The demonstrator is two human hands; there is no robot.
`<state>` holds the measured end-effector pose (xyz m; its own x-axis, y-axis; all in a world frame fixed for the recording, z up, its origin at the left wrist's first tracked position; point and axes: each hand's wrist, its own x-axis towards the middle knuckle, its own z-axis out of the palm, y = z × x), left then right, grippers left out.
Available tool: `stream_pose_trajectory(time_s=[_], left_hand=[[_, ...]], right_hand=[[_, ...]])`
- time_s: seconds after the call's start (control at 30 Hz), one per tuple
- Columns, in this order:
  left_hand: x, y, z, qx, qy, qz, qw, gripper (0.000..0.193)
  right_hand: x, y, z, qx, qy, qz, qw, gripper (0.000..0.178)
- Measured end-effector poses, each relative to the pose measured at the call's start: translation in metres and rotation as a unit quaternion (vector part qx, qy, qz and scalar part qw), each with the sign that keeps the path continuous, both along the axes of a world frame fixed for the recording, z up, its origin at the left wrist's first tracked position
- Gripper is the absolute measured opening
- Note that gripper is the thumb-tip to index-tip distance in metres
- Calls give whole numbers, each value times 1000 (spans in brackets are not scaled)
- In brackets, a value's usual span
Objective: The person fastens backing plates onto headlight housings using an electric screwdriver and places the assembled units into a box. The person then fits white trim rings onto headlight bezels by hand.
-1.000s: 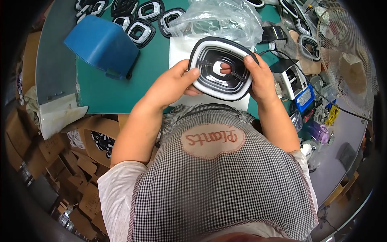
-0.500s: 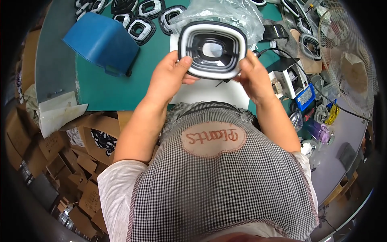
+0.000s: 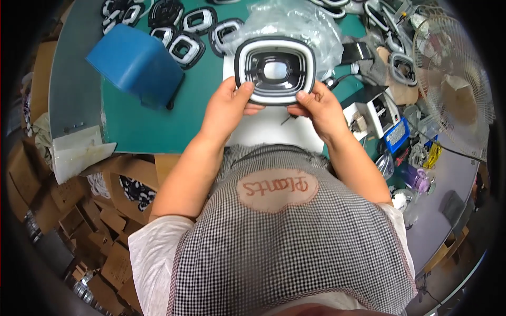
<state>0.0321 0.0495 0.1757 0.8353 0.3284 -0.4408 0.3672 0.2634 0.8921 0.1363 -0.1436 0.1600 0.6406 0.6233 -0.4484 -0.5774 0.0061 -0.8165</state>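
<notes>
A rounded rectangular piece [image 3: 258, 68] with a black outer edge, a white ring and stepped dark walls is held up between both hands. A pale patch shows at its middle. My left hand [image 3: 227, 107] grips its lower left corner, thumb on the front rim and fingers behind. At the lower right corner, my right hand [image 3: 322, 109] pinches it the same way. Parts of the fingers are hidden behind the piece. Below it, a white sheet [image 3: 274, 129] lies on the green table mat [image 3: 142, 129].
A blue bin [image 3: 137, 63] stands to the left, with several similar black-and-white frames [image 3: 187, 49] behind it. Clear plastic bags [image 3: 295, 26] lie beyond the held piece. On the right are a white device [image 3: 382, 110], a blue tray [image 3: 396, 134] and a fan [image 3: 453, 89].
My right thumb has moved from the piece's right side onto its lower right front rim. The piece sits more level and looks slightly smaller. The whole view has shifted a little.
</notes>
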Motion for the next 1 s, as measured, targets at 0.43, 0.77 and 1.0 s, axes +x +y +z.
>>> stream_pose_trajectory(time_s=[0.43,0.77,1.0], left_hand=[[17,51,-11,2,22,39,999,38],[123,130,-92,313,14,105,944,32],[250,187,-134,613,77,14,786,53]], right_hand=[[254,14,-21,122,44,-265,955,54],[200,94,-40,-40,-116,-42,992,45],[190,102,-96,-68,-115,-3,991,37]])
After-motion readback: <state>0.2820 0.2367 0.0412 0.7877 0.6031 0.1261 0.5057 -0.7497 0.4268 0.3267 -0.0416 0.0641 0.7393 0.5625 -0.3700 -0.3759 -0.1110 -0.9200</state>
